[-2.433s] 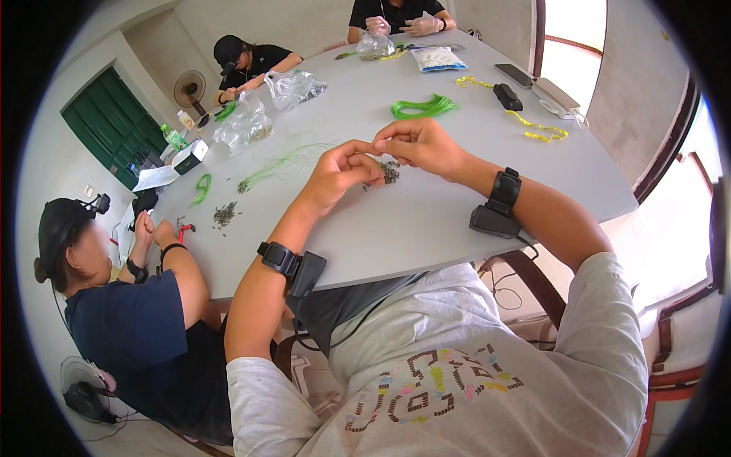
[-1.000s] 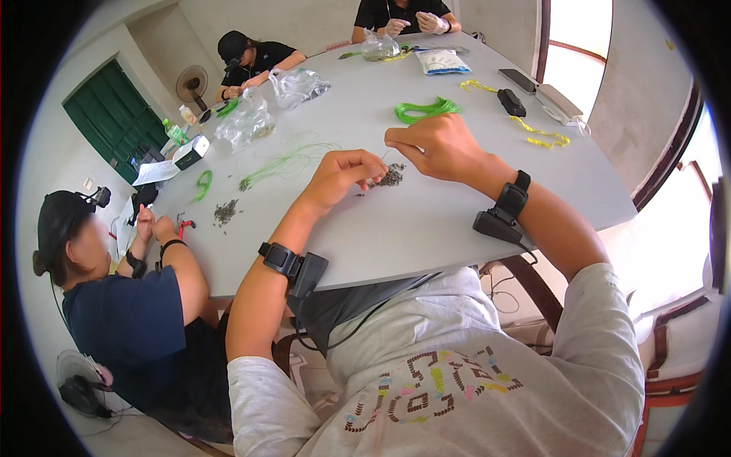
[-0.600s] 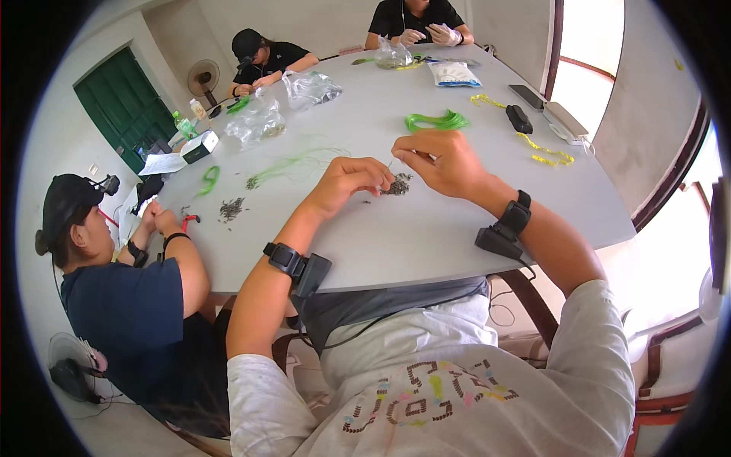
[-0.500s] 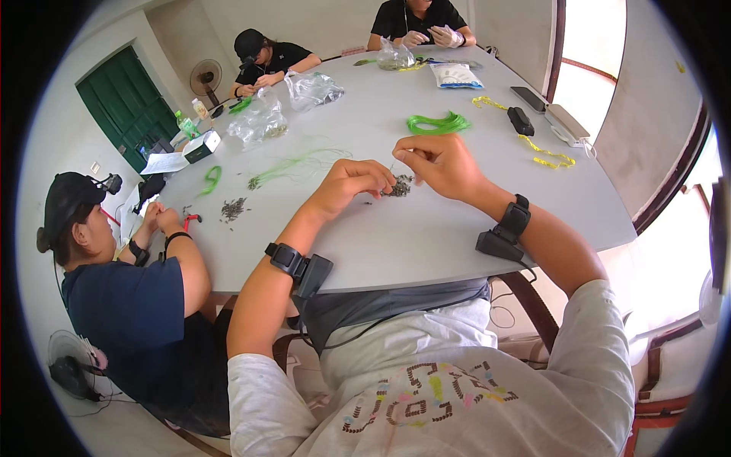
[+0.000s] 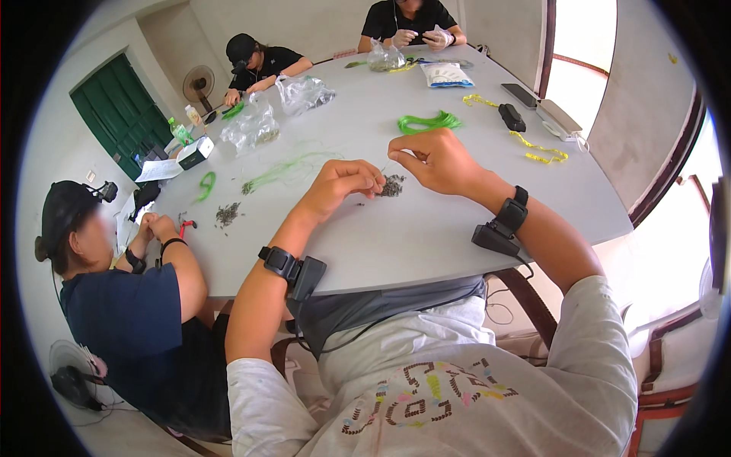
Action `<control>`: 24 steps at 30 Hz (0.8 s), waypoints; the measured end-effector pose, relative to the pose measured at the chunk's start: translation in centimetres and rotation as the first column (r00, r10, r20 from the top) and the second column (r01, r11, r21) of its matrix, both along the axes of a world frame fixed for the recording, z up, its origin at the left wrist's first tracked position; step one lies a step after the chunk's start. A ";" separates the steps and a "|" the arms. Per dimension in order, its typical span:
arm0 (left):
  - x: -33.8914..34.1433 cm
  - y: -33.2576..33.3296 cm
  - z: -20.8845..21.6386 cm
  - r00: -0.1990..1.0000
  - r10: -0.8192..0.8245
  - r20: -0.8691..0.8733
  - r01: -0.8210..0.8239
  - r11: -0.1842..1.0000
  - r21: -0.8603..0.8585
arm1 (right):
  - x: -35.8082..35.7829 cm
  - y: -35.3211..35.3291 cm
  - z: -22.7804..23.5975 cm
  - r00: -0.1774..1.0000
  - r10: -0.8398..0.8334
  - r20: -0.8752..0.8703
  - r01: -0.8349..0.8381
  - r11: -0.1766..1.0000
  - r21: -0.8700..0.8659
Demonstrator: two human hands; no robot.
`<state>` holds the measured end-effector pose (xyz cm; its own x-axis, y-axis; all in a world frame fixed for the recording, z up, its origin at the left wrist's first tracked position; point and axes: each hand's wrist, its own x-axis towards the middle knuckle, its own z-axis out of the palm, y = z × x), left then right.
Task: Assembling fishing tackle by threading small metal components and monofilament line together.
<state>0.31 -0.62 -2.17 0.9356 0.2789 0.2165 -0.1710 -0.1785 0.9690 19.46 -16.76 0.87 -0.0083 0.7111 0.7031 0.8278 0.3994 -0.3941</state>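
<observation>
Over the grey table, my left hand (image 5: 339,187) is closed in a pinch, its fingertips at the left edge of a small pile of dark metal-looking pieces (image 5: 392,186). What that pinch holds is too small to make out. My right hand (image 5: 432,161) hovers just right of the pile, thumb and forefinger pressed together. A faint thin line seems to hang from those fingertips, but its kind is unclear. Beyond my right hand lies a looped bundle of bright green strands (image 5: 428,122). Loose green strands (image 5: 288,169) spread left of my hands, with dark pieces at their near end.
Another dark pile (image 5: 227,214) and a green loop (image 5: 206,186) lie leftward, near a seated co-worker (image 5: 122,305) and red-handled tool (image 5: 187,225). Clear plastic bags (image 5: 251,129), a yellow tape measure (image 5: 544,152), a black case (image 5: 512,117) and phone (image 5: 519,95) lie farther off. Two co-workers sit opposite.
The whole view has shifted slightly, so the table's things appear a little further left and up. Both hands keep nearly the same pinched poses beside the pile.
</observation>
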 end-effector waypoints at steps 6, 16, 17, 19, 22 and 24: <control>-0.3 -0.3 0.1 0.994 -0.113 0.011 0.113 0.966 -0.231 | -0.8 -0.5 0.1 0.997 0.051 -0.066 -0.055 0.996 -0.068; -0.3 -0.8 0.2 0.989 -0.118 -0.088 0.096 0.970 -0.225 | -1.0 0.2 -1.0 0.981 0.178 -0.076 -0.183 0.981 -0.063; -0.3 -0.7 0.2 0.991 -0.094 -0.090 0.071 0.970 -0.233 | -1.0 0.1 -0.8 0.981 0.179 -0.074 -0.184 0.981 -0.064; -0.3 -0.6 0.3 0.993 -0.071 -0.092 0.046 0.969 -0.242 | -1.2 -0.3 -0.2 0.991 0.051 -0.128 -0.074 0.980 -0.182; -0.2 -0.6 0.3 0.997 -0.021 -0.069 0.006 0.977 -0.215 | -0.8 0.3 -0.8 0.985 0.146 -0.091 -0.148 0.989 -0.013; -0.1 -0.6 0.2 0.999 0.014 -0.042 -0.020 0.986 -0.164 | -0.5 0.4 -1.0 0.987 0.155 -0.040 -0.153 0.988 0.031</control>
<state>0.22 -1.23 -1.94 0.9375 0.3235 0.1278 -0.1288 -0.0184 0.9915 18.91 -16.38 -0.15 -0.0866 0.6838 0.7245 0.7386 0.5321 -0.4140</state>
